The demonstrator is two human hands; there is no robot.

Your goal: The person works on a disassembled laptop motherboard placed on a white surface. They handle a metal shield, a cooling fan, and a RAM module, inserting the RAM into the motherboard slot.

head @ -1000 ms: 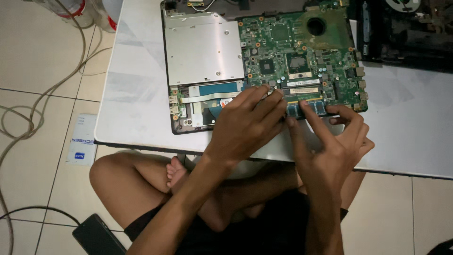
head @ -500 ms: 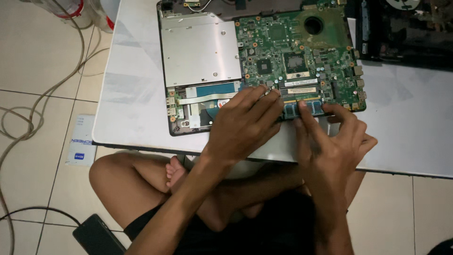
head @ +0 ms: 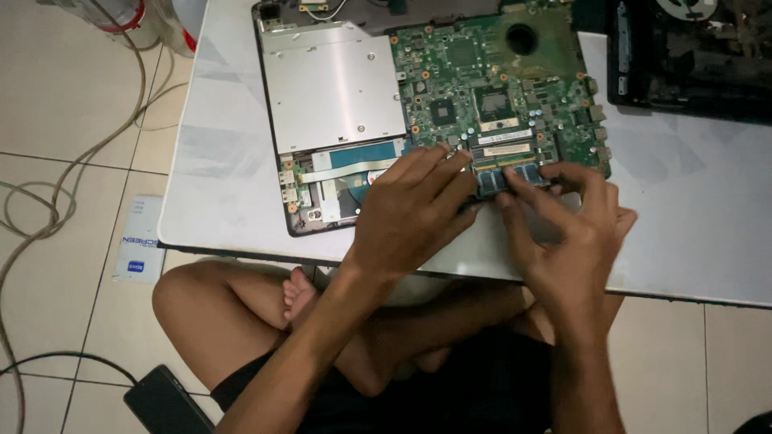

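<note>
Your left hand (head: 414, 213) lies palm down over the lower middle of the opened laptop (head: 434, 112), its fingers stretched forward and close together, their tips resting at the left end of the memory module (head: 508, 175). That module is a narrow strip with blue chips, seated in the green motherboard (head: 498, 88) near its lower edge, just below two paler slot labels. Your right hand (head: 575, 233) comes in from the right, fingers bent, with the index and thumb pressed onto the right end of the same strip; they look pinched on its edge, though whether they truly grasp it or only push on it cannot be told. Neither hand is clenched. To the left of the board sits the flat silver optical drive (head: 334, 84), and below it a small patch of ribbon cable and connectors. The laptop rests on a low white table (head: 217, 177), with a second dark device (head: 691, 56) at the far right corner. You sit cross-legged under the table edge; loose cables (head: 48, 201) trail over the tiled floor at your left.
</note>
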